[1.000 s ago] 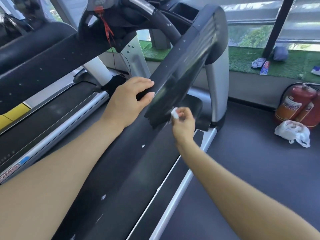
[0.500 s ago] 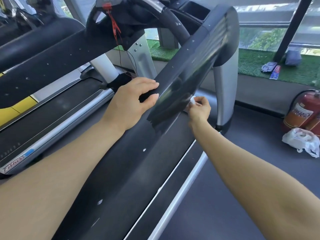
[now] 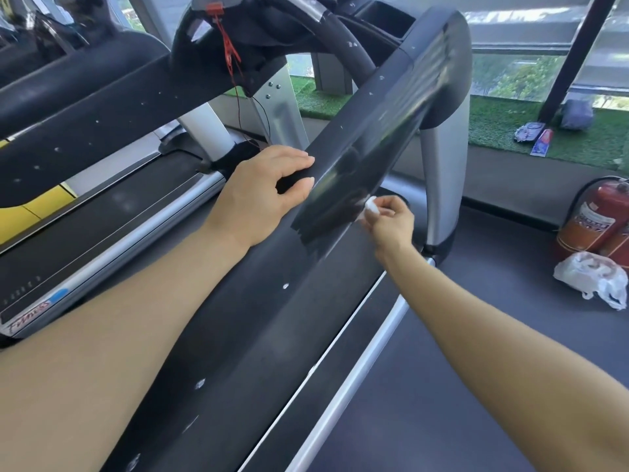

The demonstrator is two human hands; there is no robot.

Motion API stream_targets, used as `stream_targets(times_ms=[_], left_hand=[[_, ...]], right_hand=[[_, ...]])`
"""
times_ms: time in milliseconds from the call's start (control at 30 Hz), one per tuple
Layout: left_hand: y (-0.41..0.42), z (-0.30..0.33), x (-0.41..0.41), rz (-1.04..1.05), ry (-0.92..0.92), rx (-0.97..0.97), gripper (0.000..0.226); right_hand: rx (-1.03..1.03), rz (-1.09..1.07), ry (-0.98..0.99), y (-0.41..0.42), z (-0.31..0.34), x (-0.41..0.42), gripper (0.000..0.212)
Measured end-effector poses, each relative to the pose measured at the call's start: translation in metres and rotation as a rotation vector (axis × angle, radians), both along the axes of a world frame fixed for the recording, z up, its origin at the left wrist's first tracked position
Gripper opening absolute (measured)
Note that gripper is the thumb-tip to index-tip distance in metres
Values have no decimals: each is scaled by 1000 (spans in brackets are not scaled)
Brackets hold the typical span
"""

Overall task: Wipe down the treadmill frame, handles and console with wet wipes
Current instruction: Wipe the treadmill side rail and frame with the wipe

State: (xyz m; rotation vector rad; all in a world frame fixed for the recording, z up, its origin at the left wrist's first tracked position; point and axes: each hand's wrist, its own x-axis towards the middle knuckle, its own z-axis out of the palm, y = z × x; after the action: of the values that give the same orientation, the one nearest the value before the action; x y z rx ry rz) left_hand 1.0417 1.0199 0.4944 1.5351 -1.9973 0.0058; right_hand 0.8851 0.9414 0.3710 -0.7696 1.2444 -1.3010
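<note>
Since the earlier frames the right hand (image 3: 388,221) has slid its small white wet wipe (image 3: 370,203) up the outer face of the long black padded treadmill side rail (image 3: 367,131), then partway back down. On the rail's inner edge the left hand (image 3: 258,195) grips, fingers curled over the top, thumb beneath. The right fingertips pinch the wipe against the rail's glossy lower edge. At the floor's right edge stand red fire extinguishers (image 3: 592,219) beside a white plastic bag (image 3: 592,277).

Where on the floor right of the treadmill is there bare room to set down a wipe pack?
Bare dark floor lies between the treadmill's silver side rail and the white plastic bag. It is crowded farther right, where the bag lies in front of the red fire extinguishers by the wall.
</note>
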Motion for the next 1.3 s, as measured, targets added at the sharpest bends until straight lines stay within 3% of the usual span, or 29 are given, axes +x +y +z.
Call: stream_targets(times_ms=[200, 333, 533, 633, 767, 1033, 1300], left_hand=[[-1, 0, 0, 1, 10, -4, 30], [0, 0, 0, -1, 7, -1, 31], [1, 0, 0, 7, 3, -2, 30], [0, 1, -1, 1, 8, -3, 30], [1, 2, -1, -1, 5, 2, 31], [0, 1, 0, -10, -16, 11, 30], [-3, 1, 2, -33, -54, 27, 28]], right_hand=[[-122, -37, 259, 41, 5, 15, 12], [-302, -16, 283, 63, 16, 19, 15], [-232, -123, 287, 15, 32, 8, 19], [-324, -106, 312, 49, 33, 20, 8], [-445, 37, 275, 101, 33, 31, 12], [-301, -172, 287, 27, 46, 17, 9], [-313, -226, 213, 63, 46, 35, 14]])
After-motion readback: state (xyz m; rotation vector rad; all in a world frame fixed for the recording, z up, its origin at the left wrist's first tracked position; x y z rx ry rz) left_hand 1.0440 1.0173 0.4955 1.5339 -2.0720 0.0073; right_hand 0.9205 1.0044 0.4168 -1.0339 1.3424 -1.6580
